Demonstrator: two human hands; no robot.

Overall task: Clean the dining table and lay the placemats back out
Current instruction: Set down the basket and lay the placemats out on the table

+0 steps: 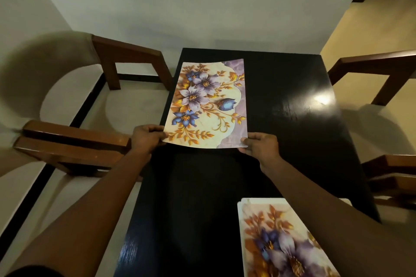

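A floral placemat (207,103), cream with purple and blue flowers and gold leaves, lies over the far left part of the glossy black dining table (292,105). My left hand (147,137) pinches its near left corner. My right hand (258,145) pinches its near right corner. The near edge looks slightly lifted off the table. A stack of matching placemats (281,240) rests at the table's near right, partly under my right forearm.
Wooden chairs stand on both sides: two on the left (126,60) (72,143) and two on the right (373,74) (391,177). A pale wall runs behind the table's far end. Light floor with a dark skirting strip lies to the left.
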